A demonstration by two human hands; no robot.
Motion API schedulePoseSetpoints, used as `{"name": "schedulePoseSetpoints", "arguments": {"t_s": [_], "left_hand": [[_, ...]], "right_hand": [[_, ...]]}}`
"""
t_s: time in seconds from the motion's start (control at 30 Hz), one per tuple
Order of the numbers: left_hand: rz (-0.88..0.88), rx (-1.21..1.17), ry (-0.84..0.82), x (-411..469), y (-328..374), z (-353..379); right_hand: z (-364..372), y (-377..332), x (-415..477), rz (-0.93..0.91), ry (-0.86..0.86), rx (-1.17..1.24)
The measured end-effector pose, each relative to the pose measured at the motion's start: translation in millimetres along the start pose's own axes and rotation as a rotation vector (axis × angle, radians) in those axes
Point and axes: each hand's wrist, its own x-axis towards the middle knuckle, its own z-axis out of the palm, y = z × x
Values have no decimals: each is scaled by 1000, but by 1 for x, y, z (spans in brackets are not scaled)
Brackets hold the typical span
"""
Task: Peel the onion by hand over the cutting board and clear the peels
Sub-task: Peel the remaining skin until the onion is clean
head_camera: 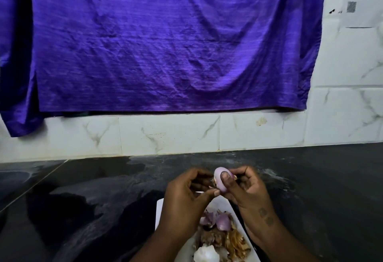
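Head view. We note a white cutting board [160,212] at the bottom of the frame, partly hidden under both forearms. On it lies a heap of peels [219,239]: purple curved pieces at the far end, dry brown papery scraps in the middle. At the near edge sits a pale white lump [206,254]; we cannot tell what it is.

Above the board's far end we see the onion [220,177], small, pale purple and smooth, held in the air. The right hand [247,189] grasps it, thumb laid across its front and fingers curled behind. The left hand [186,196] pinches a loose scrap of skin [213,185] at the onion's lower left side, between thumb and bent fingers. The two hands are nearly touching.

The board rests on a dark, glossy stone counter [83,199] with pale streaks. Behind it runs a wall of white marble-patterned tiles [165,133]. A large purple cloth [165,43] hangs over most of the wall, creased, its lower hem ending above the bottom row of tiles.
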Motion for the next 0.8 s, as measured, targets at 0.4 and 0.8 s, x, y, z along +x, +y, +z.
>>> {"name": "schedulePoseSetpoints", "arguments": {"t_s": [0.4, 0.8], "left_hand": [[135, 30, 42, 3, -2, -4], [-14, 306, -26, 4, -3, -8]], "right_hand": [[-5, -4, 2, 46, -89, 76], [-3, -14, -2, 172, -190, 359]]}}
